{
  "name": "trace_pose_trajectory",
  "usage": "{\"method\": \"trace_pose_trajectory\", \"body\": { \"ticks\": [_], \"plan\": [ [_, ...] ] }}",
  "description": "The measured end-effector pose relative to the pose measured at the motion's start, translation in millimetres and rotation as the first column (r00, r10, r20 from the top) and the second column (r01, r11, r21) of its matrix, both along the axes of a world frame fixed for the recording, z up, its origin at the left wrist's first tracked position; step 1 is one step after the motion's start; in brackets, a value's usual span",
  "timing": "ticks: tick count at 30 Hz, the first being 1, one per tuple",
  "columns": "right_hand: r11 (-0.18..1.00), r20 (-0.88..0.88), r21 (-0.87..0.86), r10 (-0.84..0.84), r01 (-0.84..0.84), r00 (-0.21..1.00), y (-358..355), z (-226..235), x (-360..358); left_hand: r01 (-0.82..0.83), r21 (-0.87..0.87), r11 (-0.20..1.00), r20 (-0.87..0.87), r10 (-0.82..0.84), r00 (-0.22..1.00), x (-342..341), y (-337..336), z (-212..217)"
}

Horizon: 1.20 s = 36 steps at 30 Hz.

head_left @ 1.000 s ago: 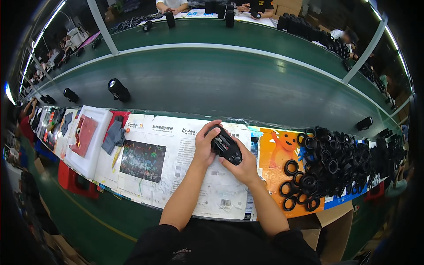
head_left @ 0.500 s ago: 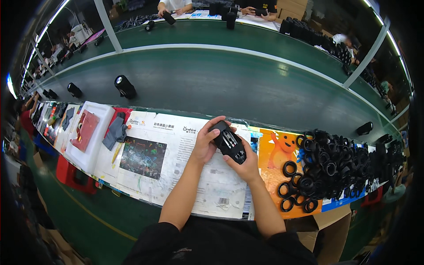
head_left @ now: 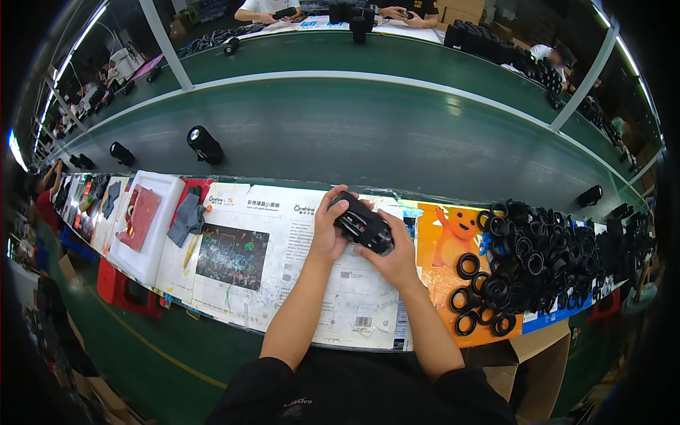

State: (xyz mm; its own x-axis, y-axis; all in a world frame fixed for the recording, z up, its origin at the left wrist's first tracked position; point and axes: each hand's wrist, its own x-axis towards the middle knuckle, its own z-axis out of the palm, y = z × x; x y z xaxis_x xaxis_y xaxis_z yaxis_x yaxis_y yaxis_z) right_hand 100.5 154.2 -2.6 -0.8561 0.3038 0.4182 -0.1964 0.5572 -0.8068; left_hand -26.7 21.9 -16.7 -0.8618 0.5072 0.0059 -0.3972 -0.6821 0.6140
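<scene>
Both my hands hold a black cylindrical device (head_left: 363,225) over the white printed sheet on the bench. My left hand (head_left: 326,232) wraps its left end, thumb on top. Around the right end, my right hand (head_left: 398,261) has its fingers on the far side and its thumb along the near edge. The device lies tilted, its right end lower, with small pale marks on the upturned side. Right of my hands is a heap of black rings (head_left: 528,261), some lying loose on an orange sheet (head_left: 433,248).
Beyond the bench runs a green conveyor belt (head_left: 340,134), with a black cylinder (head_left: 205,145) standing on it. To the left lie a white foam tray (head_left: 165,237), a red cloth (head_left: 142,218), a grey cloth (head_left: 187,218) and a yellow pencil (head_left: 190,251). An open carton (head_left: 542,368) sits below right.
My hands have rolled the device, so its recessed side with silvery parts no longer faces up and a marked side shows. Across the belt, a person's hands have shifted a black object.
</scene>
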Motion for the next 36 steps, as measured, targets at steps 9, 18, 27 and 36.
{"method": "trace_pose_trajectory", "body": {
  "ticks": [9, 18, 27, 36],
  "plan": [
    [0.819, -0.009, -0.573, 0.028, -0.028, 1.000, 0, -16, -9, 0.046, 0.040, 0.998, 0.033, -0.047, 0.998, -6, 4, 2],
    [0.913, 0.086, 0.407, -0.010, -0.026, 0.996, 60, 112, -67, -0.051, 0.185, 0.981, 0.137, 0.025, 0.990, -13, 8, -22],
    [0.707, 0.449, 0.660, -0.098, -0.255, 0.888, 107, 124, -186, -0.044, 0.084, 0.995, 0.086, 0.037, 0.996, -7, 18, -26],
    [0.840, -0.075, 0.542, 0.050, -0.001, 0.996, 38, 100, -167, -0.861, -0.250, 0.442, -0.591, 0.635, 0.498, -99, -77, 8]
  ]
}}
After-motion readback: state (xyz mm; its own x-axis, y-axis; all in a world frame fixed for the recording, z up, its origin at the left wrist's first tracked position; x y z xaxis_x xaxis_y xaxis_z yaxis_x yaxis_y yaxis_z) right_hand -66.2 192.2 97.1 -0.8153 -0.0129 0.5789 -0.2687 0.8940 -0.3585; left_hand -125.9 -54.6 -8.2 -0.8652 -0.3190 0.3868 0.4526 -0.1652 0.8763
